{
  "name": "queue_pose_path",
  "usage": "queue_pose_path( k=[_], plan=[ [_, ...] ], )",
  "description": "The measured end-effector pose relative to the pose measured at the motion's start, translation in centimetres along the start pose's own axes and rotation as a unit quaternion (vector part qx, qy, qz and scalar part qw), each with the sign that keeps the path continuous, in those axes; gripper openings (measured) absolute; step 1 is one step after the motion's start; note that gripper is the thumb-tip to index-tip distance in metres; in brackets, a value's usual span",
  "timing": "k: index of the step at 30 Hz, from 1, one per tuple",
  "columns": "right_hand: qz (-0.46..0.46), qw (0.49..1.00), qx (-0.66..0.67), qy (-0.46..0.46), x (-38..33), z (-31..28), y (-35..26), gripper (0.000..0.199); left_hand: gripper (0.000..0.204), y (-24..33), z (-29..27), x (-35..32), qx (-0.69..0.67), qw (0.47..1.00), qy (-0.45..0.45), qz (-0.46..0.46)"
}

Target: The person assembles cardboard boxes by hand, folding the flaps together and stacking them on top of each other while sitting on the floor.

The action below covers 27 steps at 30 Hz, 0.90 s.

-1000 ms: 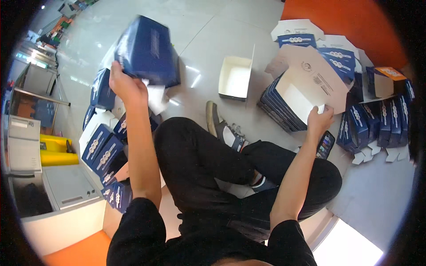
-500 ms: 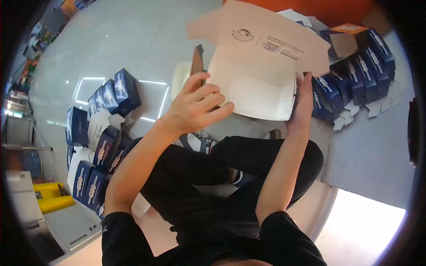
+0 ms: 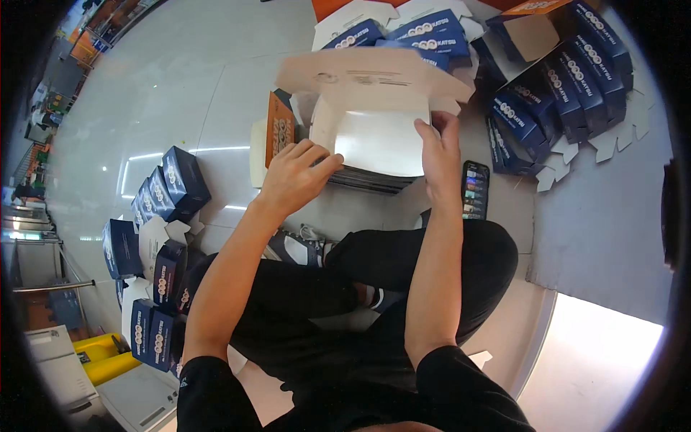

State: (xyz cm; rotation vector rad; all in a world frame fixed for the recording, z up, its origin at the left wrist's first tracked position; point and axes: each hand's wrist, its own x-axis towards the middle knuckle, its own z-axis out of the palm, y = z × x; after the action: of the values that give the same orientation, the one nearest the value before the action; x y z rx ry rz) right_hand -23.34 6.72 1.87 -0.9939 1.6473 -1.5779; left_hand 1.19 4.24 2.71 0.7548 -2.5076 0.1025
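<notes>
A paper food box [image 3: 385,140] with a white inside sits in front of me, its printed lid flap raised at the far side. My left hand [image 3: 299,173] is closed at the box's near left corner, fingers curled. On the right wall my right hand [image 3: 440,151] grips with the thumb inside and fingers behind. Under the box lies a stack of flat dark sheets [image 3: 371,180]. An orange printed panel [image 3: 279,129] stands up beside the left hand; whether it belongs to the box I cannot tell.
Folded blue boxes [image 3: 586,86] crowd the right, more blue boxes [image 3: 428,32] lie at the far side, and others [image 3: 173,183] stand on the left. A phone [image 3: 475,189] lies on the tiled floor by my right forearm. My crossed legs [image 3: 360,266] are close below.
Both hands have brought the box down and to the left, over the stack of sheets. My view has shifted, now showing the phone and the far blue boxes.
</notes>
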Motion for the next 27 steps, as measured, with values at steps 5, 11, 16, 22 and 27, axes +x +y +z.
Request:
queue_pose_path(
  k=[5,11,16,22,27],
  plan=[
    [0.051,0.985,-0.122,-0.114,-1.0,1.4,-1.3,0.050,0.016,1.5,-3.7,-1.8,0.045,0.993,-0.107,-0.017],
    [0.086,0.971,-0.035,-0.219,-1.4,2.4,-0.3,0.049,0.017,3.5,-4.5,-1.5,-0.011,0.994,-0.111,-0.024],
    [0.074,0.974,-0.043,-0.208,-0.7,0.8,1.1,0.036,0.022,4.7,-5.5,-2.6,0.008,0.983,-0.171,-0.068],
    [-0.004,0.980,-0.162,-0.116,-0.6,1.4,1.5,0.034,0.037,4.4,-5.7,-2.3,0.044,0.985,-0.160,-0.053],
    [-0.004,0.972,-0.166,-0.164,-0.3,1.3,3.8,0.040,0.035,4.8,-6.1,-2.6,0.061,0.976,-0.194,-0.077]
  ],
)
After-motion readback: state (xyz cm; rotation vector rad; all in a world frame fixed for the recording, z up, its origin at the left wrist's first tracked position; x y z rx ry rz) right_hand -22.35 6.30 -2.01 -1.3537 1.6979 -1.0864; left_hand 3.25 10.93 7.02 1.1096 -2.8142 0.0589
